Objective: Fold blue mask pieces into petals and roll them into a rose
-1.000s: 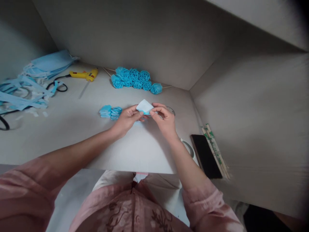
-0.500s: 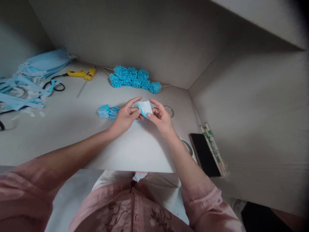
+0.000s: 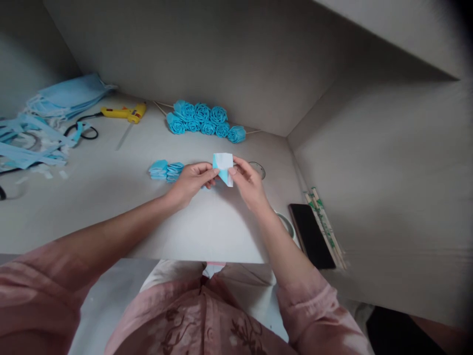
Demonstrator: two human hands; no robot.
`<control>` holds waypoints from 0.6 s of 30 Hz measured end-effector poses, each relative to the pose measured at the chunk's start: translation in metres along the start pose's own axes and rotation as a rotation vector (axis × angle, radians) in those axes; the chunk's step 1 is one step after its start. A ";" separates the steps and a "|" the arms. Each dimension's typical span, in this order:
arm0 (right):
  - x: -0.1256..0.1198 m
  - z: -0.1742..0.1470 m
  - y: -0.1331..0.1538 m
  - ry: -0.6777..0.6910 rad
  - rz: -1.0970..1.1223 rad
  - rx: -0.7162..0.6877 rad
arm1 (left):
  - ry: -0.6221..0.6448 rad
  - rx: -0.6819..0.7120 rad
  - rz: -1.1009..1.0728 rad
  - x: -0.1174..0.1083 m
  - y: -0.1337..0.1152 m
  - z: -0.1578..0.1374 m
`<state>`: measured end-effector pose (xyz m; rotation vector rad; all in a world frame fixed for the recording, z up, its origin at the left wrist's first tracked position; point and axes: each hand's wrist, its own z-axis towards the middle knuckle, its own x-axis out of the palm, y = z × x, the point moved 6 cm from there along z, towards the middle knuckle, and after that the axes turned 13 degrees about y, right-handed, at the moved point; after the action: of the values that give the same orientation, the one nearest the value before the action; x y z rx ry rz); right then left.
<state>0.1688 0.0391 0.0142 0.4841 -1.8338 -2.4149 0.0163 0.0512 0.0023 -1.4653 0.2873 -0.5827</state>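
Note:
A small blue-and-white piece of mask fabric (image 3: pixel 223 161) is held up over the table between both hands, one side of it folded over. My left hand (image 3: pixel 195 181) pinches its left edge between thumb and fingers. On the opposite edge, my right hand (image 3: pixel 249 181) grips it with the thumb in front and the fingers behind. Just left of my left hand lie two small stacks of folded blue pieces (image 3: pixel 158 170). Behind the hands is a cluster of blue fabric roses (image 3: pixel 201 113), some on thin sticks.
A yellow glue gun (image 3: pixel 123 112) lies at the back left, near a pile of blue face masks (image 3: pixel 72 93) and scattered blue strips (image 3: pixel 33 143). On the right are a roll of tape (image 3: pixel 286 224), a black phone (image 3: pixel 311 235) and wrapped sticks (image 3: pixel 327 222).
The folded piece has turned and shows more of its length, a blue corner now pointing down. My fingers have closed in along its sides.

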 end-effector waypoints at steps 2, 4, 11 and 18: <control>0.001 0.000 0.001 0.014 0.021 0.002 | 0.006 0.005 0.057 -0.001 -0.002 0.001; 0.004 0.002 0.000 0.051 0.039 0.022 | 0.000 0.018 0.105 -0.001 -0.004 0.001; 0.009 0.008 0.000 0.034 0.082 0.052 | -0.004 0.054 -0.053 -0.002 -0.006 0.000; 0.006 0.013 0.015 0.062 0.113 0.115 | -0.001 0.005 -0.048 -0.004 -0.004 0.000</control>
<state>0.1574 0.0450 0.0304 0.4455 -1.9264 -2.2069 0.0127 0.0536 0.0053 -1.4709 0.2505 -0.6212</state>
